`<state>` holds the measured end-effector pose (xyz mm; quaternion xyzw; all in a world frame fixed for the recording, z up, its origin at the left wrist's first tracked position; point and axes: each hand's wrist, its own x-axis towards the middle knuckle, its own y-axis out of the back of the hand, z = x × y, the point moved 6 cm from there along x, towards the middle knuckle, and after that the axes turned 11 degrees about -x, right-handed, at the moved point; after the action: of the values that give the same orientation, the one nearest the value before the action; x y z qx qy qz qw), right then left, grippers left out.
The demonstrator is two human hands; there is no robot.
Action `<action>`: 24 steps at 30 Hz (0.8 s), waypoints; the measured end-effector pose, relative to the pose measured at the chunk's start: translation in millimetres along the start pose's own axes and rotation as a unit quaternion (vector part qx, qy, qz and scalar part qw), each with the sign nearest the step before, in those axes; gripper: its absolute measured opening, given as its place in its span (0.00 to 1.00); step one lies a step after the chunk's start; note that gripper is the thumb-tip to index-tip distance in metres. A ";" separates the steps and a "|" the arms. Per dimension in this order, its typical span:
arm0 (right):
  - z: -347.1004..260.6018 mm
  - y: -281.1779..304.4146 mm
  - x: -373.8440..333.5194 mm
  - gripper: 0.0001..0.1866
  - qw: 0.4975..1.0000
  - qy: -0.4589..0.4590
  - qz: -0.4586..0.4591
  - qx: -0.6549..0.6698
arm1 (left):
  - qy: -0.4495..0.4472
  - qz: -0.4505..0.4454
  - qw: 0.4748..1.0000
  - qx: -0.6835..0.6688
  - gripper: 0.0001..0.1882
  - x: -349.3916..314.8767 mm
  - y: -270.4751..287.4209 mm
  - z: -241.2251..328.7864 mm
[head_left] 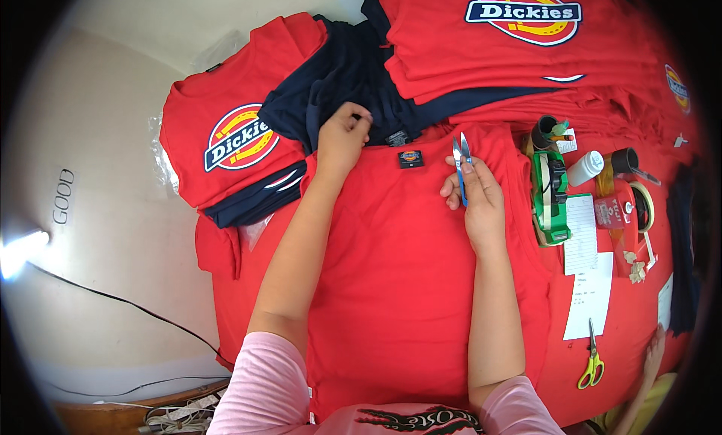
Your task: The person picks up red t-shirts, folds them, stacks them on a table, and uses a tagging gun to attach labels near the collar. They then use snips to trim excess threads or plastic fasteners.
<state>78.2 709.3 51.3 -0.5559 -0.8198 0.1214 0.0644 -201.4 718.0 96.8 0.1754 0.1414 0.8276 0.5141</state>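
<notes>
A red shirt (398, 284) lies spread in front of me, with a dark neck label (411, 159) at its top. My right hand (475, 190) is closed around small thread snips (462, 160) with blue handles, their blades pointing up and slightly apart. The snips are above the shirt's upper right part. My left hand (344, 138) is closed, fingers curled together, over the lower edge of a crumpled navy garment (323, 89). Whether cloth is pinched in those fingers cannot be made out. A second label (397, 138) shows on dark cloth just right of this hand.
Folded red shirts (180, 126) lie at the left, and more (451, 51) at the back right. Along the right stand a green tape dispenser (553, 202), a white bottle (587, 168), a red dispenser (620, 217), paper sheets (589, 303) and yellow-handled scissors (592, 367). Another person's hand (656, 352) rests lower right.
</notes>
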 end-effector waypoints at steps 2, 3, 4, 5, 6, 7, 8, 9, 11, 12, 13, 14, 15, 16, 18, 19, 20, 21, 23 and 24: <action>0.0 1.7 0.3 0.17 1.000 -0.004 0.001 0.008 | 0.004 0.087 0.982 -0.166 0.10 -1.0 9.2 0.8; -0.4 3.0 0.6 0.17 1.000 -0.006 0.002 0.012 | 0.007 0.129 0.960 -0.247 0.11 -0.7 14.1 0.4; -0.5 2.6 0.1 0.17 1.000 -0.009 0.000 0.014 | 0.004 0.162 0.952 -0.260 0.13 0.7 20.6 0.1; -0.2 2.3 -0.1 0.17 1.000 -0.010 -0.001 0.019 | -0.018 0.156 0.960 -0.232 0.14 3.3 18.6 1.0; 0.5 1.8 -0.2 0.17 1.000 -0.010 -0.002 0.024 | -0.041 0.150 0.967 -0.203 0.16 5.3 14.9 -1.5; 0.6 -0.2 -0.7 0.17 1.000 -0.011 -0.006 0.028 | -0.063 0.148 0.972 -0.174 0.17 5.4 12.6 -7.8; -0.1 -0.8 -0.7 0.17 1.000 -0.009 -0.007 0.028 | -0.137 0.105 0.973 -0.156 0.19 4.5 -2.2 -4.4; -0.8 -1.7 -0.9 0.17 1.000 -0.006 -0.009 0.028 | -0.161 0.108 0.979 -0.065 0.19 1.9 -7.7 -6.3; -0.4 2.3 0.4 0.17 1.000 -0.004 -0.003 0.028 | -0.205 0.104 0.966 0.114 0.18 -8.4 -27.9 12.5; 0.5 3.9 1.0 0.17 1.000 -0.005 0.000 0.028 | -0.191 0.098 0.968 0.134 0.18 -6.6 -31.7 12.0; 0.8 3.3 0.5 0.17 1.000 -0.007 -0.001 0.029 | -0.176 0.094 0.967 0.156 0.17 -7.3 -31.9 10.6; 0.6 2.0 0.0 0.17 0.999 -0.009 -0.005 0.033 | -0.126 0.086 0.982 0.108 0.17 -2.5 -26.9 0.8; 0.1 0.4 -0.5 0.17 0.999 -0.011 -0.008 0.036 | -0.075 0.078 0.992 0.059 0.17 0.7 -22.6 -7.0; 0.6 0.7 -0.4 0.17 0.999 -0.014 -0.009 0.038 | -0.006 0.073 0.994 -0.084 0.20 2.8 -22.3 -11.8; -0.3 5.4 1.3 0.17 0.999 -0.013 0.002 0.033 | 0.005 0.176 0.955 -0.238 0.19 -1.9 -14.0 0.5; -0.6 4.4 0.9 0.17 0.999 -0.013 0.001 0.032 | 0.011 0.230 0.922 -0.310 0.19 -7.6 -5.6 5.6; 0.3 4.1 0.8 0.17 0.999 -0.012 0.001 0.034 | 0.000 0.229 0.910 -0.346 0.17 -8.0 -3.5 11.7; 1.9 4.3 0.8 0.17 0.999 -0.011 0.000 0.036 | -0.046 0.214 0.922 -0.320 0.17 -4.0 -4.8 6.1; 2.0 -3.6 -1.8 0.17 0.999 -0.012 -0.013 0.041 | -0.139 0.192 0.936 -0.259 0.18 -3.6 -2.2 -7.9; 1.3 -4.8 -2.4 0.17 0.999 -0.012 -0.013 0.041 | -0.155 0.139 0.963 -0.171 0.18 -7.1 -7.7 -9.5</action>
<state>74.6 705.2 51.4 -0.5402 -0.8223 0.1607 0.0788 -196.5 714.5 84.0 0.2288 -0.1090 0.8657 0.4316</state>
